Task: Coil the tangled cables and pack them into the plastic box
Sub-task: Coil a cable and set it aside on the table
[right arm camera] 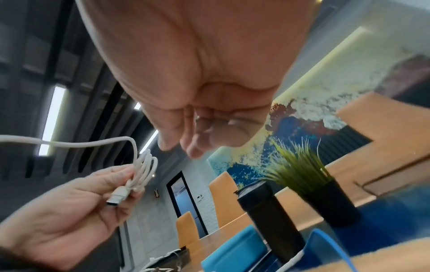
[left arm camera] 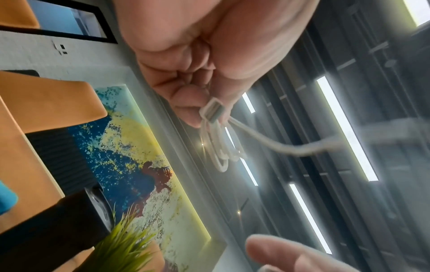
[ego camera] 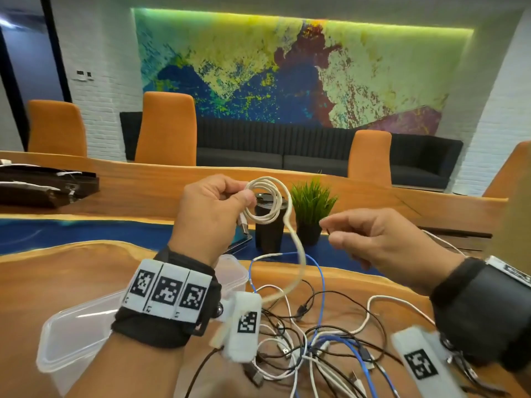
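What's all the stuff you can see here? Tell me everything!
white cable: one, cream-white, partly coiled, held up in the air, tail trailing down to the pile
tangled cables: many, white, black, blue, piled on the table
plastic box: one, clear, on the table at left
table: one, wood with blue strip
plant: one, green, black pot, mid-table
black cylinder: one, beside the plant
chairs: several, orange, far side
sofa: one, dark, under the colourful wall painting
left hand: pinches the coil
right hand: empty, beside the coil
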The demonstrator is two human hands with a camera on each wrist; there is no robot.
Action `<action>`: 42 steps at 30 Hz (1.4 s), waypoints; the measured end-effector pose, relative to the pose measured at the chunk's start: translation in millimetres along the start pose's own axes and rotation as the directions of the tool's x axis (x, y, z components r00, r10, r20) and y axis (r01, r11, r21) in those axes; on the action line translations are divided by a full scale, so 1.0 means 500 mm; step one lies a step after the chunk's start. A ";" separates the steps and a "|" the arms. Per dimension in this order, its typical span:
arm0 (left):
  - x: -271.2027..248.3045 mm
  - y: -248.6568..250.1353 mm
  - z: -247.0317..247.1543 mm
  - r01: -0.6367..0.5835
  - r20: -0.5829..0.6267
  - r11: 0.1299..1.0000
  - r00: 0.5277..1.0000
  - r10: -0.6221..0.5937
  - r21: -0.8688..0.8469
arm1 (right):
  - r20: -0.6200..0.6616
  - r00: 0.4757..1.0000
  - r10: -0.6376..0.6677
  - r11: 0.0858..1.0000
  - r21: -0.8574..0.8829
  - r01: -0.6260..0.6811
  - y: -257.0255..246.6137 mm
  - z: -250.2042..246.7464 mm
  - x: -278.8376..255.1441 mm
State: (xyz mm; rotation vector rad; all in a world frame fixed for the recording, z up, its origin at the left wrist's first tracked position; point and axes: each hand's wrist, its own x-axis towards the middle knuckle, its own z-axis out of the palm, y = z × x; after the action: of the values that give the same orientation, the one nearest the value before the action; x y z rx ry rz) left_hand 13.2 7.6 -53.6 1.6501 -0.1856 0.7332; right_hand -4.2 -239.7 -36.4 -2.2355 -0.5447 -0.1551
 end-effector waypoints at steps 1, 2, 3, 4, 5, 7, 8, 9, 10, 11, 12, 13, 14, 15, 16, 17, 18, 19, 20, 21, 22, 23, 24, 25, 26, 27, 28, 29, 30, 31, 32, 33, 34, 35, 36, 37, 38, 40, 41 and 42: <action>-0.001 0.001 0.002 -0.012 -0.008 1.000 1.000 0.012 0.007 | -0.026 0.999 0.031 0.995 0.100 -0.028 -0.002 0.004 -0.006; -0.004 0.003 0.005 -0.030 -0.013 0.999 0.999 0.030 0.016 | -0.023 0.997 0.074 0.974 0.218 -0.067 -0.009 0.007 -0.011; -0.007 0.004 0.010 -0.045 -0.014 0.999 0.999 0.045 0.019 | 0.014 0.994 0.111 0.933 0.344 -0.109 -0.018 0.009 -0.015; -0.010 0.006 0.015 -0.051 -0.004 0.999 0.999 0.051 0.019 | 0.070 0.989 0.130 0.880 0.452 -0.147 -0.028 0.011 -0.021; -0.012 0.006 0.019 -0.062 0.004 0.998 0.998 0.062 0.034 | 0.124 0.984 0.128 0.838 0.517 -0.174 -0.040 0.014 -0.026; -0.018 0.006 0.024 -0.121 -0.005 0.984 0.992 0.122 0.133 | 0.220 0.970 0.101 0.793 0.572 -0.212 -0.067 0.022 -0.037; -0.020 0.008 0.025 -0.156 -0.018 0.972 0.987 0.161 0.178 | 0.265 0.960 0.090 0.762 0.602 -0.237 -0.080 0.025 -0.041; -0.022 0.010 0.027 -0.184 -0.029 0.962 0.981 0.194 0.203 | 0.302 0.950 0.082 0.730 0.631 -0.263 -0.090 0.028 -0.045; -0.024 0.011 0.028 -0.204 -0.036 0.956 0.976 0.216 0.210 | 0.324 0.943 0.081 0.712 0.643 -0.282 -0.099 0.030 -0.047; -0.024 0.012 0.029 -0.213 -0.041 0.955 0.973 0.226 0.208 | 0.325 0.942 0.088 0.719 0.633 -0.286 -0.105 0.031 -0.049; -0.024 0.013 0.028 -0.210 -0.045 0.957 0.974 0.223 0.198 | 0.314 0.944 0.103 0.750 0.599 -0.281 -0.107 0.030 -0.050; -0.022 0.013 0.027 -0.199 -0.052 0.962 0.976 0.212 0.187 | 0.295 0.947 0.126 0.789 0.550 -0.276 -0.108 0.029 -0.050; -0.020 0.013 0.024 -0.185 -0.060 0.968 0.979 0.197 0.172 | 0.269 0.951 0.152 0.820 0.503 -0.273 -0.106 0.027 -0.050; -0.017 0.013 0.021 -0.175 -0.067 0.972 0.980 0.187 0.156 | 0.247 0.952 0.184 0.833 0.475 -0.284 -0.103 0.024 -0.050; -0.016 0.013 0.018 -0.174 -0.073 0.973 0.980 0.186 0.149 | 0.245 0.945 0.215 0.819 0.482 -0.311 -0.100 0.020 -0.050; -0.015 0.013 0.016 -0.183 -0.079 0.970 0.977 0.198 0.158 | 0.275 0.934 0.229 0.781 0.521 -0.345 -0.099 0.017 -0.050; -0.016 0.013 0.016 -0.200 -0.084 0.963 0.973 0.217 0.179 | 0.335 0.917 0.215 0.730 0.569 -0.379 -0.099 0.016 -0.052; -0.019 0.014 0.016 -0.218 -0.087 0.955 0.967 0.239 0.199 | 0.403 0.898 0.177 0.682 0.607 -0.407 -0.102 0.017 -0.054; -0.021 0.014 0.018 -0.235 -0.088 0.948 0.962 0.258 0.215 | 0.459 0.880 0.126 0.649 0.632 -0.423 -0.106 0.020 -0.057; -0.024 0.014 0.019 -0.248 -0.088 0.941 0.958 0.274 0.231 | 0.493 0.866 0.077 0.635 0.645 -0.424 -0.112 0.024 -0.061; -0.025 0.013 0.020 -0.259 -0.089 0.933 0.953 0.288 0.249 | 0.512 0.858 0.040 0.632 0.653 -0.418 -0.117 0.029 -0.065; -0.027 0.013 0.019 -0.266 -0.090 0.926 0.950 0.299 0.267 | 0.528 0.849 0.010 0.627 0.659 -0.416 -0.125 0.035 -0.068; -0.026 0.012 0.018 -0.270 -0.091 0.921 0.948 0.305 0.280 | 0.542 0.840 -0.018 0.616 0.668 -0.418 -0.132 0.040 -0.072; -0.025 0.011 0.017 -0.269 -0.093 0.920 0.947 0.306 0.285 | 0.553 0.833 -0.036 0.610 0.672 -0.420 -0.139 0.042 -0.075; -0.024 0.011 0.015 -0.262 -0.101 0.924 0.949 0.299 0.279 | 0.560 0.828 -0.030 0.630 0.654 -0.419 -0.145 0.042 -0.076; -0.021 0.011 0.013 -0.245 -0.110 0.934 0.953 0.281 0.258 | 0.555 0.832 0.015 0.693 0.594 -0.408 -0.151 0.039 -0.076; -0.018 0.013 0.011 -0.220 -0.118 0.950 0.961 0.250 0.222 | 0.520 0.850 0.084 0.803 0.470 -0.366 -0.152 0.034 -0.074; -0.015 0.013 0.009 -0.185 -0.122 0.968 0.971 0.207 0.171 | 0.448 0.882 0.147 0.916 0.274 -0.292 -0.147 0.030 -0.070; -0.011 0.013 0.006 -0.141 -0.114 0.985 0.982 0.152 0.099 | 0.346 0.921 0.177 0.977 0.049 -0.206 -0.136 0.024 -0.063; -0.007 0.012 0.004 -0.094 -0.091 0.996 0.991 0.095 0.006 | 0.225 0.959 0.174 0.978 -0.152 -0.141 -0.120 0.018 -0.052; -0.006 0.012 0.001 -0.049 -0.052 0.995 0.998 0.045 -0.088 | 0.107 0.983 0.146 0.946 -0.307 -0.107 -0.099 0.010 -0.040; -0.007 0.014 0.001 -0.010 -0.001 0.985 1.000 0.010 -0.170 | 0.000 0.993 0.115 0.909 -0.403 -0.105 -0.078 0.003 -0.028; -0.010 0.018 0.003 0.030 0.059 0.969 0.998 -0.016 -0.245 | -0.092 0.992 0.090 0.894 -0.432 -0.121 -0.057 -0.004 -0.015; -0.014 0.024 0.006 0.075 0.122 0.943 0.992 -0.037 -0.323 | -0.177 0.981 0.080 0.913 -0.383 -0.143 -0.039 -0.011 -0.001; -0.020 0.032 0.010 0.120 0.183 0.906 0.982 -0.049 -0.405 | -0.257 0.962 0.095 0.956 -0.247 -0.160 -0.026 -0.017 0.013; -0.025 0.040 0.016 0.164 0.236 0.861 0.970 -0.053 -0.481 | -0.318 0.937 0.144 0.986 -0.040 -0.164 -0.020 -0.022 0.025; -0.030 0.046 0.020 0.200 0.280 0.820 0.959 -0.050 -0.537 | -0.338 0.917 0.213 0.969 0.191 -0.154 -0.018 -0.025 0.035; -0.035 0.051 0.028 0.246 0.347 0.766 0.937 -0.032 -0.594 | -0.283 0.902 0.326 0.825 0.552 -0.125 -0.020 -0.023 0.048; -0.037 0.051 0.031 0.254 0.366 0.752 0.931 -0.018 -0.609 | -0.235 0.906 0.353 0.737 0.666 -0.115 -0.021 -0.020 0.054; -0.039 0.051 0.033 0.257 0.380 0.742 0.925 -0.004 -0.619 | -0.187 0.911 0.368 0.654 0.748 -0.110 -0.023 -0.016 0.058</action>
State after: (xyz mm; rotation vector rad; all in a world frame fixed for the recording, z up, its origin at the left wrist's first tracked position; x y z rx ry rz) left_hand -9.1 -19.3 -43.8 1.0683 -0.5221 0.1918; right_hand 17.6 -229.4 -14.6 -1.4210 -0.0714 -0.1321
